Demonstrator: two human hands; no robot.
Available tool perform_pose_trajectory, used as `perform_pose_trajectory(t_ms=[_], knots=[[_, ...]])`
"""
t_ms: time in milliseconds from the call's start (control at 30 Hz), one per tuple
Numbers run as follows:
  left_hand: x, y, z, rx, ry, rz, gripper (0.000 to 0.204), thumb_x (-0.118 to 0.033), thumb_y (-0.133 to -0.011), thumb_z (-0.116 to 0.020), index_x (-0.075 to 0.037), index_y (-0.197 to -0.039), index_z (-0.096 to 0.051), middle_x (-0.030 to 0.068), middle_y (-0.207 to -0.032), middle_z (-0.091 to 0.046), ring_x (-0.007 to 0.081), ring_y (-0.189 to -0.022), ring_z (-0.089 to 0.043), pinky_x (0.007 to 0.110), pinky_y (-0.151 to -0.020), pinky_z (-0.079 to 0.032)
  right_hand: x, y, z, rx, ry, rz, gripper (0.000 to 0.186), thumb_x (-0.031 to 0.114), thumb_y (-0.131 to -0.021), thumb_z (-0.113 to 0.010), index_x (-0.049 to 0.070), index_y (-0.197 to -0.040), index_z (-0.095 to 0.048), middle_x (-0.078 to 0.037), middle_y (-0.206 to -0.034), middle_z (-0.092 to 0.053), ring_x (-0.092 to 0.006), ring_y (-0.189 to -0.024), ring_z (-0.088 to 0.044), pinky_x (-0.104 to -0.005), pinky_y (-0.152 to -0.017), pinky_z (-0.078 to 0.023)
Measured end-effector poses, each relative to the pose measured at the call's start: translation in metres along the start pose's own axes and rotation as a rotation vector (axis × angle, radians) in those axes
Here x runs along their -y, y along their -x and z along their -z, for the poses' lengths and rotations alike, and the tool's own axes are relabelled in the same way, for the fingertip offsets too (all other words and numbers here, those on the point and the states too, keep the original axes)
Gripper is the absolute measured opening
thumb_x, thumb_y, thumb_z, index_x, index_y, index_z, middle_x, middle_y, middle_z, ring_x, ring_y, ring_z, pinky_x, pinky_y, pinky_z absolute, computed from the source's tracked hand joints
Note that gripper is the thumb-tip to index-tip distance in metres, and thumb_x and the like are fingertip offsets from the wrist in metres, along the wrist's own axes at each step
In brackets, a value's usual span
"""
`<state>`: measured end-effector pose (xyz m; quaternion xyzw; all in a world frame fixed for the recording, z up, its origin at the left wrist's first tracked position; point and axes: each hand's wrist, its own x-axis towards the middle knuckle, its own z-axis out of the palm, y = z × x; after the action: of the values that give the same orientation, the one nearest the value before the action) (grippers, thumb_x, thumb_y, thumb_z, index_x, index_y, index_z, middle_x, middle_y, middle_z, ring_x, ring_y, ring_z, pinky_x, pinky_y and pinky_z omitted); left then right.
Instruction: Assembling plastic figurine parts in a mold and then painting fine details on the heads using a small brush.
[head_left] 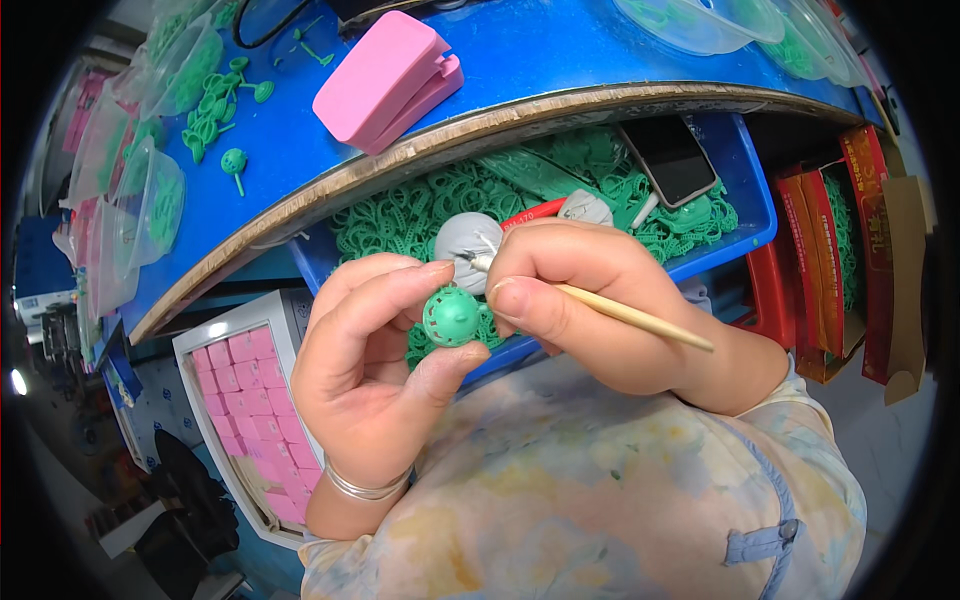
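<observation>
My left hand (365, 345) pinches a small round green piece (452, 317) between thumb and fingertips; its surface has a raised centre and a ring of little openings. In my right hand (590, 300) is a slim tool with a tapered pale wooden handle (640, 319), held like a pen. The tool's tip is just above the green piece, near my left fingertips; its exact kind is hard to make out. Behind the tip sits a grey rounded lump (467, 240) with marks on its surface. My right fingers partly cover the green piece's edge.
A blue tray (752, 205) below the wooden bench edge (560, 97) holds many green pieces, a red-handled item and a phone (668, 165). Pink blocks (385, 80) lie on the blue bench top. Pink pieces fill a white-framed tray (250, 370) at left; red boxes (815, 260) stand right.
</observation>
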<state>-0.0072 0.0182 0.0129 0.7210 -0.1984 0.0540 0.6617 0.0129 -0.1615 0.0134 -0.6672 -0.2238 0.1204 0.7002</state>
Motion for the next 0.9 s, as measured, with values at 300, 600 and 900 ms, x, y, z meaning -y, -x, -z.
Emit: perform_pose_trajectory(t_ms=[300, 600, 900], knots=[[0.002, 0.003, -0.004, -0.055, 0.164, 0.078, 0.044, 0.003, -0.067, -0.069, 0.005, -0.107, -0.050, 0.0124, -0.106, -0.047, 0.0181, -0.098, -0.049, 0.029, -0.086, -0.042, -0.006, 0.002, -0.005, 0.114, -0.392, -0.313, 0.030, 0.025, -0.091, -0.043, 0.006, -0.069, -0.049, 0.003, -0.060, -0.041, -0.0052, -0.058, -0.035, -0.0226, -0.052, -0.031], [0.002, 0.001, -0.011, -0.115, 0.297, 0.123, 0.036, 0.006, -0.074, -0.062, 0.007, -0.108, -0.049, 0.0147, -0.103, -0.051, 0.0196, -0.093, -0.056, 0.028, -0.080, -0.049, -0.008, 0.004, -0.007, -0.022, -0.114, -0.024, 0.024, 0.019, -0.087, -0.049, 0.004, -0.068, -0.049, -0.002, -0.059, -0.043, -0.0113, -0.058, -0.040, -0.0251, -0.052, -0.034], [0.004, 0.002, -0.011, -0.092, 0.352, 0.070, 0.038, 0.005, -0.076, -0.060, 0.007, -0.112, -0.046, 0.0158, -0.099, -0.056, 0.0181, -0.087, -0.058, 0.028, -0.075, -0.050, -0.011, 0.003, -0.006, -0.103, 0.194, 0.299, 0.012, 0.008, -0.083, -0.050, 0.003, -0.072, -0.050, -0.005, -0.065, -0.047, -0.0167, -0.059, -0.042, -0.0282, -0.054, -0.035]])
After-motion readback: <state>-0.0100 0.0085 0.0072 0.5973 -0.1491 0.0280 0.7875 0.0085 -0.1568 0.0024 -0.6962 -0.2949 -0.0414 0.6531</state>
